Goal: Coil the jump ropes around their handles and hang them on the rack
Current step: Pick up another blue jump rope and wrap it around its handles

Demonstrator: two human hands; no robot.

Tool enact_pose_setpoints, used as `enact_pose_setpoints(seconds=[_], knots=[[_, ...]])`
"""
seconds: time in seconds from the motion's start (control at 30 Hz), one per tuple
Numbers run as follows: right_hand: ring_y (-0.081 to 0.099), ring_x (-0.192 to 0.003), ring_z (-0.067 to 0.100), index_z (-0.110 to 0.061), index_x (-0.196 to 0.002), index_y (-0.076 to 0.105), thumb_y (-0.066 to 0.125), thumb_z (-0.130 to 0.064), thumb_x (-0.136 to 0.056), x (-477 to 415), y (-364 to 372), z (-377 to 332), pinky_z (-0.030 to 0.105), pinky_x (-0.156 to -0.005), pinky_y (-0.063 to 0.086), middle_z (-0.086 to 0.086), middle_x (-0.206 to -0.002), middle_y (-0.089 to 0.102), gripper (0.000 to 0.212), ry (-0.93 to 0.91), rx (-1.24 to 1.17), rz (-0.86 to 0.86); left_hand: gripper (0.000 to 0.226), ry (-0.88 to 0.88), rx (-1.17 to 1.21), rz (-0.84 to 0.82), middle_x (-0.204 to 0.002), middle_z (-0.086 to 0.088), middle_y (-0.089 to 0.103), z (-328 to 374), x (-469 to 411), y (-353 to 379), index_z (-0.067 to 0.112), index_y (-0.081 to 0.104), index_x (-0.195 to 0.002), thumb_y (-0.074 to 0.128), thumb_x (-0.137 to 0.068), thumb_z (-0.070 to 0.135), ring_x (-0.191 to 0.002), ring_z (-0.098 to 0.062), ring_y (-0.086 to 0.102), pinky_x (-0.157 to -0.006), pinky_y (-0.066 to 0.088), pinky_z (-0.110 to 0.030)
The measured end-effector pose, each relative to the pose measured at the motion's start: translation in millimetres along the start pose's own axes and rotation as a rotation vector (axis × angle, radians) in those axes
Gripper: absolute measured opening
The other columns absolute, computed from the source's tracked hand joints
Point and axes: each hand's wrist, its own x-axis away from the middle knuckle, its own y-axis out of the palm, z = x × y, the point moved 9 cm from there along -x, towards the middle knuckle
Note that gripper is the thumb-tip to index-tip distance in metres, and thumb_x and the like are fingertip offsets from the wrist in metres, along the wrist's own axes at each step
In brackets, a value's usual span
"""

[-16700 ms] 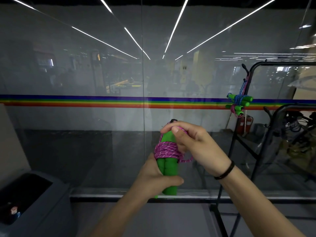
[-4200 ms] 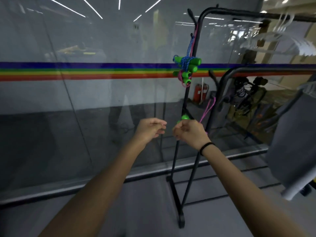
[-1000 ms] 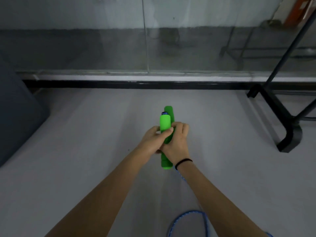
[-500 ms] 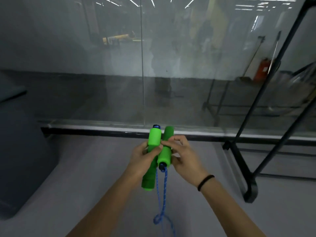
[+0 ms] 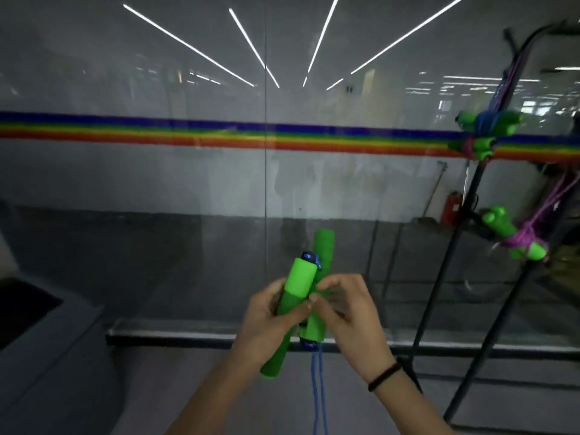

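Two green foam handles [image 5: 296, 284] of a blue jump rope sit side by side in front of my chest. My left hand [image 5: 270, 324] grips both handles around their middle. My right hand [image 5: 345, 312] pinches at the handles from the right. The blue rope [image 5: 318, 387] hangs down loose from the handles' lower end and leaves the view at the bottom. On the black rack [image 5: 439, 302] at the right hang coiled ropes: a blue and pink cluster [image 5: 485, 133] up high, and a purple-wound pair of handles [image 5: 514, 238] lower down.
A glass wall [image 5: 188, 183] with a rainbow stripe [image 5: 219, 135] stands straight ahead. Its black floor rail [image 5: 188, 339] runs along the bottom. A dark grey bin [image 5: 34, 340] stands at the left. The rack's legs reach the floor at the lower right.
My view has tilted up from the floor to the glass wall and rack. My hands have lifted the handles higher, and the rope now hangs straight below them.
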Motion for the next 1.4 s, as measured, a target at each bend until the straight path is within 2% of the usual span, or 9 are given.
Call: enact_pose_setpoints(seconds=[0.1, 0.27, 0.5, 0.67, 0.8, 0.93, 1.07, 1.23, 1.4], knots=[[0.05, -0.062, -0.005, -0.013, -0.102, 0.049, 0.079, -0.009, -0.067, -43.7, -23.4, -47.2, 0.013, -0.064, 0.046, -0.001, -0.082, 0.046, 0.046, 0.122, -0.169, 0.013, 0.028, 0.037, 0.031, -0.034, -0.084, -0.005, 0.073, 82.0, -9.4, 1.3, 0.007, 0.067, -0.101, 0.071, -0.074, 0.001, -0.073, -0.011, 0.066, -0.06, 0.053, -0.02], [0.052, -0.075, 0.02, -0.013, -0.091, 0.067, 0.077, -0.038, -0.058, -84.6, -45.1, -133.8, 0.045, -0.076, 0.048, 0.006, -0.078, 0.052, 0.043, 0.087, -0.119, -0.155, 0.025, -0.034, 0.107, -0.155, -0.086, -0.003, 0.074, 174.1, -8.0, 5.9, 0.01, 0.069, -0.099, 0.07, -0.074, 0.006, -0.077, -0.013, 0.07, -0.059, 0.054, -0.022], [0.061, -0.097, 0.009, -0.034, -0.101, 0.057, 0.076, -0.013, -0.07, -99.9, -62.2, -216.9, 0.027, -0.086, 0.05, -0.001, -0.106, 0.064, 0.042, -0.135, 0.074, -0.149, 0.015, -0.28, 0.173, -0.063, -0.064, -0.008, 0.055, 225.4, -2.9, -0.6, 0.009, 0.062, -0.09, 0.06, -0.086, 0.023, -0.051, -0.014, 0.056, -0.05, 0.055, -0.027], [0.056, -0.098, 0.013, -0.014, -0.111, 0.059, 0.068, -0.001, -0.073, -100.3, -49.8, -255.6, -0.001, -0.08, 0.036, 0.006, -0.106, 0.058, 0.042, -0.311, 0.246, -0.178, 0.021, -0.369, 0.115, -0.122, -0.058, -0.005, 0.063, 253.1, -3.4, 1.1, 0.012, 0.059, -0.091, 0.047, -0.095, 0.029, -0.044, -0.013, 0.059, -0.049, 0.056, -0.027], [0.048, -0.099, 0.01, -0.007, -0.115, 0.059, 0.059, 0.009, -0.071, -99.6, -57.3, -276.0, -0.004, -0.085, 0.027, 0.008, -0.109, 0.05, 0.047, -0.427, 0.339, -0.135, 0.033, -0.448, 0.083, -0.181, -0.059, -0.005, 0.068, 268.6, 2.8, 10.6, 0.01, 0.059, -0.085, 0.042, -0.096, 0.035, -0.047, -0.013, 0.064, -0.042, 0.051, -0.019], [0.052, -0.106, 0.028, -0.009, -0.111, 0.062, 0.053, -0.001, -0.07, -93.0, -56.7, -289.6, 0.029, -0.094, 0.043, 0.014, -0.112, 0.051, 0.043, -0.543, 0.444, -0.137, 0.045, -0.506, 0.228, -0.246, -0.067, -0.012, 0.068, 278.8, 9.0, 18.7, 0.006, 0.061, -0.085, 0.052, -0.084, 0.05, -0.052, -0.018, 0.067, -0.037, 0.049, -0.018], [0.047, -0.12, 0.035, -0.009, -0.121, 0.056, 0.047, -0.009, -0.074, -84.5, -46.7, -294.6, 0.05, -0.098, 0.042, 0.016, -0.127, 0.052, 0.048, -0.643, 0.653, -0.167, 0.026, -0.482, 0.205, -0.317, -0.066, -0.01, 0.068, 284.8, 15.6, 24.0, 0.008, 0.058, -0.087, 0.065, -0.072, 0.028, -0.052, -0.013, 0.064, -0.044, 0.053, -0.018], [0.011, -0.144, 0.017, -0.027, -0.14, 0.034, 0.053, 0.005, -0.071, -73.7, -38.6, -291.7, 0.051, -0.113, 0.002, -0.003, -0.152, 0.026, 0.078, -0.635, 0.694, -0.354, 0.013, -0.364, 0.009, -0.434, -0.061, -0.006, 0.066, 285.7, 15.3, 26.7, 0.004, 0.058, -0.085, 0.064, -0.075, -0.002, -0.053, -0.01, 0.064, -0.05, 0.054, -0.019], [0.019, -0.141, 0.015, -0.031, -0.14, 0.029, 0.061, -0.016, -0.069, -75.8, -40.7, -277.7, 0.056, -0.112, 0.013, -0.004, -0.145, 0.035, 0.08, -0.575, 0.767, -0.469, 0.03, -0.306, -0.385, -0.53, -0.062, -0.001, 0.065, 274.8, 17.9, 22.5, 0.01, 0.056, -0.085, 0.062, -0.056, 0.004, -0.057, -0.008, 0.063, -0.052, 0.05, -0.018]])
